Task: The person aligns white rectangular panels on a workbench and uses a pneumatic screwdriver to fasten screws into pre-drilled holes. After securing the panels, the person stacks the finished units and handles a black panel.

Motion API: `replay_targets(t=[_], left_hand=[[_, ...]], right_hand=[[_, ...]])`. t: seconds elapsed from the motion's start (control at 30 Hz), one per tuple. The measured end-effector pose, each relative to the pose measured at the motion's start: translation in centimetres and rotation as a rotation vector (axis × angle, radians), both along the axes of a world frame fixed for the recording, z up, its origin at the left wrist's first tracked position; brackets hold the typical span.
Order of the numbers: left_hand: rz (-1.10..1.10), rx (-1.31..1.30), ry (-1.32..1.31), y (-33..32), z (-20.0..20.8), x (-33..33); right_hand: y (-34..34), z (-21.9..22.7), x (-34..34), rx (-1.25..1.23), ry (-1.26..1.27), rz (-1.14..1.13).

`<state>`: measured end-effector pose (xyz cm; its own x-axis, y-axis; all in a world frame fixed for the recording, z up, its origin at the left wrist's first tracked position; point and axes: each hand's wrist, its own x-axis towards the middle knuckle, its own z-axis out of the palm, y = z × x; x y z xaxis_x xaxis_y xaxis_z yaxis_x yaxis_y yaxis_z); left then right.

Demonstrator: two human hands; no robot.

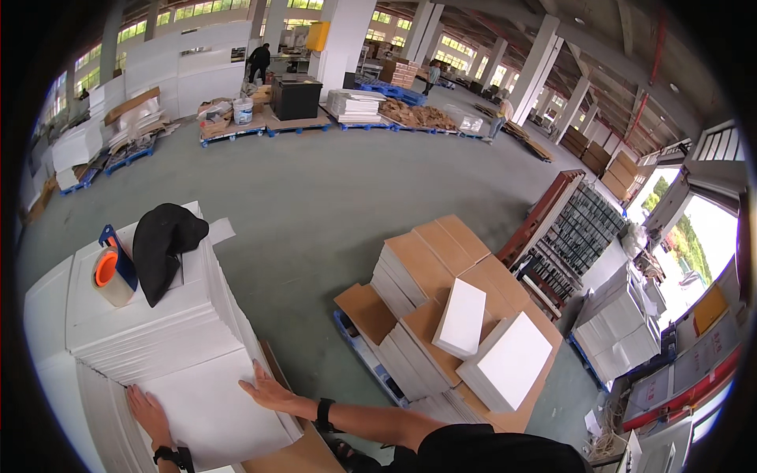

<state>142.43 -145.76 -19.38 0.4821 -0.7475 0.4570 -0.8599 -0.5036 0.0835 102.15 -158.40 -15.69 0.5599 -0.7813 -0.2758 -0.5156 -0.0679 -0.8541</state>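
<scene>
My left hand (148, 414) lies with fingers stretched along the left side of a low stack of flat white cardboard sheets (201, 398). At the opposite edge of that stack is my right hand (270, 390), its fingers apart and touching the top sheet's right border. Neither hand is wrapped round anything. Just beyond rises a taller stack of white cardboard (150, 335). On it sit a blue tape dispenser with a wide roll (115, 276) and a crumpled black cloth item (167, 244), perhaps a cap.
To my right, a blue pallet (367, 359) bears stacked brown-and-white cardboard (426, 260), with two white bundles (509, 359) on top. Farther right stands a rack of dark pieces (579, 225). Loaded pallets line the far side, near a black bin (296, 98). Several people are in the distance.
</scene>
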Motion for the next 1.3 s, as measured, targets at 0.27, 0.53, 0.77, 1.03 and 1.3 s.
replay_targets(t=[0.27, 0.53, 0.77, 1.03, 1.3], left_hand=[[-0.002, 0.001, 0.009, 0.3, -0.4, 1.0], [0.010, 0.097, 0.081, 0.3, 1.4, -0.4], [0.044, 0.321, 0.102, 5.4, 6.5, -9.8], [-0.054, 0.133, 0.146, 7.7, 6.4, -12.5], [-0.061, 0.103, 0.140, 7.3, 6.1, -12.8]], right_hand=[[0.9, -0.5, 0.5, -0.143, -0.031, -0.018], [1.3, -1.6, 0.3, -0.192, -0.095, -0.123], [1.8, -0.7, 0.7, -0.095, -0.024, -0.132], [2.0, 0.3, -0.3, -0.185, 0.032, -0.130], [1.2, -0.4, -1.0, -0.209, 0.017, -0.115]])
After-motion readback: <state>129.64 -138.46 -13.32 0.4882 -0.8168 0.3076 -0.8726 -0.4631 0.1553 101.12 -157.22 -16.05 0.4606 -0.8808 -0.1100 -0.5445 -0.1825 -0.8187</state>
